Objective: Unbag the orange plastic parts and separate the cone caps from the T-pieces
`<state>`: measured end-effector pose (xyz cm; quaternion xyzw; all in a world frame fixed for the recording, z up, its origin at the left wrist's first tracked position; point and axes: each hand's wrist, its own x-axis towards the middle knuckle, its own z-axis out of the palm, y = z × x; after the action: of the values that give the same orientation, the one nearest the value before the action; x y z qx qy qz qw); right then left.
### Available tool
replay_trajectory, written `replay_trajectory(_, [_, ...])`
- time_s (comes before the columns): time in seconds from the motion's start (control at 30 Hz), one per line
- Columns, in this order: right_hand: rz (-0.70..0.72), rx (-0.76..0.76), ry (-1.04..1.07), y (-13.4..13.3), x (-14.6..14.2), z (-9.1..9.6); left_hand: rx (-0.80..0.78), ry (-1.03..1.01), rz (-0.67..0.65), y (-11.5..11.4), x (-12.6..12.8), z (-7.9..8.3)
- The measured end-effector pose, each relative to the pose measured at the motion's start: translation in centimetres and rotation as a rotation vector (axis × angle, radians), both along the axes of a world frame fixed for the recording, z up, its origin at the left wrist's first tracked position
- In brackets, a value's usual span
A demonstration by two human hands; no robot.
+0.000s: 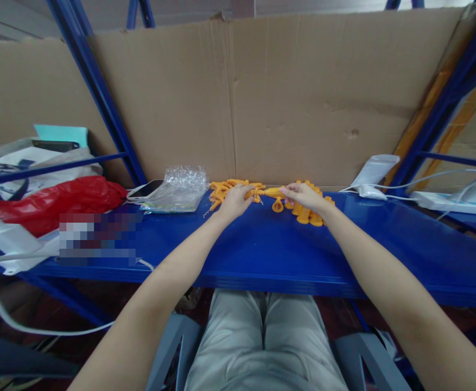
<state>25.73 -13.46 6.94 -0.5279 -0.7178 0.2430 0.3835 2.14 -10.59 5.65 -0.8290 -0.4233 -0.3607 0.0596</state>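
My left hand (236,201) and my right hand (302,194) are closed on the two ends of a slim orange plastic piece (271,192), held level between them near the back of the blue shelf. Fingers cover both its ends, so I cannot tell whether it is one part or two joined. Beside my left hand lies a pile of orange plastic handles (220,190), some with thin metal spirals like corkscrews. Under and around my right hand are several orange tubes with flared ends (303,215). One orange piece with a round end (277,205) lies just below the held piece.
A cardboard panel (303,98) stands behind the blue shelf (246,250). To the left are a clear plastic bag (181,190), a dark phone-like device (147,189) and a red bag (67,201). White cables and a power strip (453,202) lie right, near a blue post (445,103).
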Motion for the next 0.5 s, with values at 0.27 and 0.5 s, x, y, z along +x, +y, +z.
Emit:
replay_trajectory(0.27, [-0.087, -0.021, 0.046, -0.86, -0.63, 0.79, 0.003, -0.024, -0.009, 0.10, -0.02, 0.01])
replay_trajectory(0.5, [0.044, -0.010, 0.134, -0.46, -0.13, 0.38, 0.017, -0.028, -0.002, 0.41, -0.01, 0.04])
